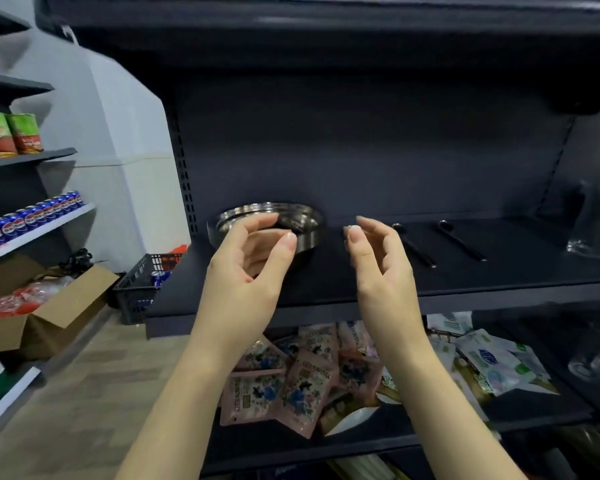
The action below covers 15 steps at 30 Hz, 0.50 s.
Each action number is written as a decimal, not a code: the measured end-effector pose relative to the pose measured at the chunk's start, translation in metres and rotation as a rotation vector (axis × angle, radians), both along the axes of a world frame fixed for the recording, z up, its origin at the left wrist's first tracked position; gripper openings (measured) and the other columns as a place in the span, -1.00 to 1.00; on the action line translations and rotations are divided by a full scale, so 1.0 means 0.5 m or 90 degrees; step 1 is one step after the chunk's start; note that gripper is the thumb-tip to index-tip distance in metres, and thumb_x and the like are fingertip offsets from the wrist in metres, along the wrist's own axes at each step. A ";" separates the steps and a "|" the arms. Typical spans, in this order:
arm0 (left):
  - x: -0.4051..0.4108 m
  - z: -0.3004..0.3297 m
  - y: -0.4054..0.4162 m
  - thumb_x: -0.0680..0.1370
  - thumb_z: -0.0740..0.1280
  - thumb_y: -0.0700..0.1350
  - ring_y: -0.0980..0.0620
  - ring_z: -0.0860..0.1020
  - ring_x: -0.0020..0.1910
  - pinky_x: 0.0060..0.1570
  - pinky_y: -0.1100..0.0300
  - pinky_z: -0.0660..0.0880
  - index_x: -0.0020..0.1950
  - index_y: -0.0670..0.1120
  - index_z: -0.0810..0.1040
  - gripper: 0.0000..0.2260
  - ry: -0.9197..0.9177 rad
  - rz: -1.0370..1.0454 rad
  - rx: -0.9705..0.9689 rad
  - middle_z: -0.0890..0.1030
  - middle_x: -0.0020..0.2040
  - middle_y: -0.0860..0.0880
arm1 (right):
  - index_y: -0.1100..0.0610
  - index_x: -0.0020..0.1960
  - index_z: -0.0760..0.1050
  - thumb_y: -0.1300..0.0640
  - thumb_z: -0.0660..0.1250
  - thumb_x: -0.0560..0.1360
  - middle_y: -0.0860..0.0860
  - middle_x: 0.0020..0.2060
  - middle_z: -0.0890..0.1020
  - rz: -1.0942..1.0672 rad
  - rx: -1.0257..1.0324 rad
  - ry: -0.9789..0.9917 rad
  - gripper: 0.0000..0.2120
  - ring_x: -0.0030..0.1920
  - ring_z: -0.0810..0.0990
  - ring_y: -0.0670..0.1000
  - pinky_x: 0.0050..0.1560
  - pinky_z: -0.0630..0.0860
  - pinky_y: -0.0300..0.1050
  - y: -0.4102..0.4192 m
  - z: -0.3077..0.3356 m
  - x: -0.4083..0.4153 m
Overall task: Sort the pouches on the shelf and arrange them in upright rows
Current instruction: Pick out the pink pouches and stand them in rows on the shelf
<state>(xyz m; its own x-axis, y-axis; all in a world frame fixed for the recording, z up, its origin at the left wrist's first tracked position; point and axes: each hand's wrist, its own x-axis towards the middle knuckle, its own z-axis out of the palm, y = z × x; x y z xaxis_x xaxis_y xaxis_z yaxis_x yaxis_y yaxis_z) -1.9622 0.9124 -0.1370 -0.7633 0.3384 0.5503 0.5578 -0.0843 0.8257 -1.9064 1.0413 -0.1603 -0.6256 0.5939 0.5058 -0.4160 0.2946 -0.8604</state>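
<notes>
Several pink floral pouches (291, 379) and white-green pouches (492, 362) lie jumbled flat on the lower shelf (361, 441), while left hand (246, 268) and right hand (378, 261) hover above, fingers relaxed, holding nothing.

The shelf (378, 282) is seen to be of dark metal with a matt painted finish. On it, a round dish (302, 233) of polished metal is found, its rim bright and mirror-like; to the right of the dish, two slim dark spoons (461, 240) with a dull sheen are laid, and farther right clear glass tumblers (593, 220) are set. Below the dish, glossy plastic pouches (291, 379) with printed pink and white film are heaped. Left of the dish, a black plastic mesh basket (139, 289) and a matt brown cardboard box (66, 306) are seen.
</notes>
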 end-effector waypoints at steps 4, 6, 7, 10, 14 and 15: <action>-0.042 -0.123 0.025 0.51 0.31 -0.03 0.38 0.55 0.00 -0.09 0.60 0.42 0.04 0.17 0.47 -0.85 0.065 0.035 0.048 0.61 0.02 0.17 | -0.15 0.16 0.42 -0.10 0.23 0.52 -0.25 -0.01 0.59 0.026 0.034 0.049 -0.78 0.08 0.55 -0.31 0.09 0.49 -0.30 0.015 -0.113 -0.045; -0.055 -0.195 0.032 0.52 0.32 -0.05 0.33 0.57 0.00 -0.07 0.55 0.45 0.06 0.13 0.47 -0.86 0.118 0.046 0.089 0.61 0.00 0.15 | -0.10 0.17 0.43 -0.09 0.24 0.51 -0.22 -0.01 0.60 0.045 0.048 0.087 -0.75 0.07 0.56 -0.30 0.07 0.50 -0.32 0.017 -0.182 -0.063; -0.062 -0.233 0.035 0.52 0.32 -0.05 0.29 0.59 -0.02 -0.06 0.51 0.46 0.05 0.10 0.48 -0.86 0.149 0.054 0.116 0.61 -0.02 0.14 | -0.08 0.17 0.44 -0.10 0.24 0.50 -0.20 0.00 0.61 0.052 0.053 0.108 -0.73 0.07 0.57 -0.29 0.07 0.50 -0.34 0.017 -0.219 -0.073; -0.078 -0.342 0.037 0.50 0.31 -0.03 0.21 0.61 -0.05 -0.06 0.42 0.50 0.02 0.11 0.46 -0.88 0.224 0.071 0.191 0.62 -0.07 0.13 | -0.03 0.15 0.46 -0.10 0.26 0.49 -0.17 -0.03 0.62 0.077 0.076 0.172 -0.73 0.03 0.59 -0.25 0.02 0.50 -0.39 0.014 -0.323 -0.097; -0.117 -0.478 0.033 0.47 0.29 0.04 0.20 0.61 -0.05 -0.07 0.44 0.48 0.02 0.13 0.45 -0.85 0.266 0.091 0.204 0.60 -0.08 0.15 | -0.04 0.10 0.47 -0.06 0.24 0.50 -0.18 -0.06 0.61 0.082 0.108 0.202 -0.79 0.02 0.60 -0.22 0.01 0.49 -0.41 0.012 -0.461 -0.140; -0.128 -0.508 0.032 0.46 0.30 0.05 0.23 0.60 -0.05 -0.08 0.46 0.47 0.03 0.13 0.45 -0.84 0.257 0.096 0.192 0.60 -0.08 0.16 | -0.05 0.11 0.47 -0.08 0.24 0.50 -0.17 -0.04 0.62 0.086 0.108 0.195 -0.78 0.03 0.59 -0.22 0.01 0.49 -0.42 0.010 -0.493 -0.151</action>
